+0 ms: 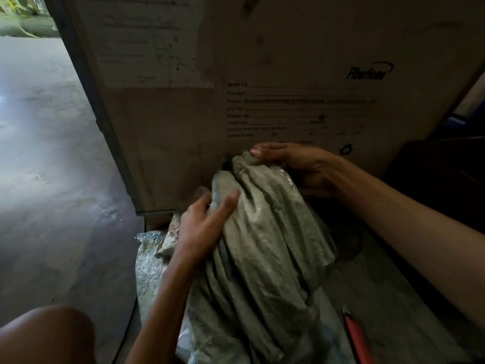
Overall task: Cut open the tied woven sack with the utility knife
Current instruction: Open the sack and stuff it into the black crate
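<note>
While we crouch over it: the woven sack point(265, 243) lies on the floor right in front of us, grey-green and heavily creased, its gathered top pointing away toward the big cardboard box point(288, 74).
Sack position: its far end touches or nearly touches the box face, just under the printed shipping label; we can't make out the tie itself, that spot is too dark and bunched up.
Left hand point(203, 223): we've got it flat-ish on the left side of the sack, fingers point(227, 203) spread a little and pressing into the folds, not wrapped round anything.
Right hand point(296, 164): it cups the top end of the sack from the right, fingers together and laid over the bunched fabric, thumb hidden behind it, so it's more a loose hold than a tight grab.
Utility knife point(358, 340): red, lying by itself on the floor at the lower right, well apart from both hands, nobody's touching it.
Under the sack: a shinier bluish plastic bag point(149, 261) sticks out on the left side.
Floor point(52, 179): bare grey concrete, brightly lit on the left, way darker around the sack.
Our knee point(44, 334): bare, poking in at the bottom left corner.
</note>
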`<state>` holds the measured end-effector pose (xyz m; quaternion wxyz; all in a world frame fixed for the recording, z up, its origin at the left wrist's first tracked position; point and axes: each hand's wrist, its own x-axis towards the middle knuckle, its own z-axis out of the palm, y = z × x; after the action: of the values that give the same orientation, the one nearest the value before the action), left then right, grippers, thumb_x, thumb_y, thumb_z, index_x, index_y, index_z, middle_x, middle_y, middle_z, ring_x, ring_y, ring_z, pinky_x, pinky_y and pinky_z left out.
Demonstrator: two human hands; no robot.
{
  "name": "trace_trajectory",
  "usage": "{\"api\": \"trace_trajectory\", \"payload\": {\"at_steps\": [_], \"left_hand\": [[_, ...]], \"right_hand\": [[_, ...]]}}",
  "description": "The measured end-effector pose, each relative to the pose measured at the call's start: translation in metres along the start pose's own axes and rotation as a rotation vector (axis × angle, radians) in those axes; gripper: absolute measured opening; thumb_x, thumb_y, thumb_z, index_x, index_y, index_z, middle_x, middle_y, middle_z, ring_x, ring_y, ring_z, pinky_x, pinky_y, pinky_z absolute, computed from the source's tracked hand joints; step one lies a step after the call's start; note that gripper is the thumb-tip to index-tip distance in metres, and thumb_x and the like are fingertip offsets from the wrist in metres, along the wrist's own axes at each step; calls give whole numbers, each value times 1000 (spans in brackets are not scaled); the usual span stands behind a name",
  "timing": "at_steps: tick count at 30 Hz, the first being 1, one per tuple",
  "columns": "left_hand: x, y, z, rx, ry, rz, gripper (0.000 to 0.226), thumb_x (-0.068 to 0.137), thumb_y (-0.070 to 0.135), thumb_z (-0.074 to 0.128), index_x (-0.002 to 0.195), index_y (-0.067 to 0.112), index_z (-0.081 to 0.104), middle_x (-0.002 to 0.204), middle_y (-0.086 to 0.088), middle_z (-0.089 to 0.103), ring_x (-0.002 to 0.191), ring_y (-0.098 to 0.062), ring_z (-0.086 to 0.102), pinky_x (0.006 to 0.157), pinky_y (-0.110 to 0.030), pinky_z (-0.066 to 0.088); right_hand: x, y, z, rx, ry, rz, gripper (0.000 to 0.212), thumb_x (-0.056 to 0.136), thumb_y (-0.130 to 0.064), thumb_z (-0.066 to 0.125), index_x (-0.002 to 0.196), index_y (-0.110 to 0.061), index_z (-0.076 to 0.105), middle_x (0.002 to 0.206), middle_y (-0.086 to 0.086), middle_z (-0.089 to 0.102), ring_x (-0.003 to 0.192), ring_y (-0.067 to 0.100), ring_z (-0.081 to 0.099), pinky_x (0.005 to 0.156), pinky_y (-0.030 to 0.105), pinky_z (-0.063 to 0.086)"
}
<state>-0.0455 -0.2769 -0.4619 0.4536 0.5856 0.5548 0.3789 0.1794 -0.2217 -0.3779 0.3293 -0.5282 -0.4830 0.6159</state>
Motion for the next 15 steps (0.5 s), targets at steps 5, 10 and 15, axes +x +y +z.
{"api": "trace_trajectory", "payload": {"at_steps": [5,10,15], "left_hand": [[9,-20,-7,-451,298,-56,16,102,19,58,109,31,66,109,-5,70,109,-28,67,101,-52,54],[21,-36,-18,-609,445,10,20,104,7,51,95,23,60,90,-2,61,89,-23,57,84,-44,50],[22,-39,-20,-663,495,-3,22,106,8,47,96,24,58,90,0,62,78,-14,60,80,-39,52]], "right_hand": [[5,1,-9,-104,-103,33,66,73,-10,76,133,-29,59,137,6,60,121,26,63,99,42,55],[9,26,-35,-615,87,116,64,81,-19,80,138,-30,52,134,1,58,105,18,62,67,22,56],[6,48,-70,-741,257,257,17,92,-27,70,108,-22,72,121,9,69,104,25,66,81,34,58]]}}
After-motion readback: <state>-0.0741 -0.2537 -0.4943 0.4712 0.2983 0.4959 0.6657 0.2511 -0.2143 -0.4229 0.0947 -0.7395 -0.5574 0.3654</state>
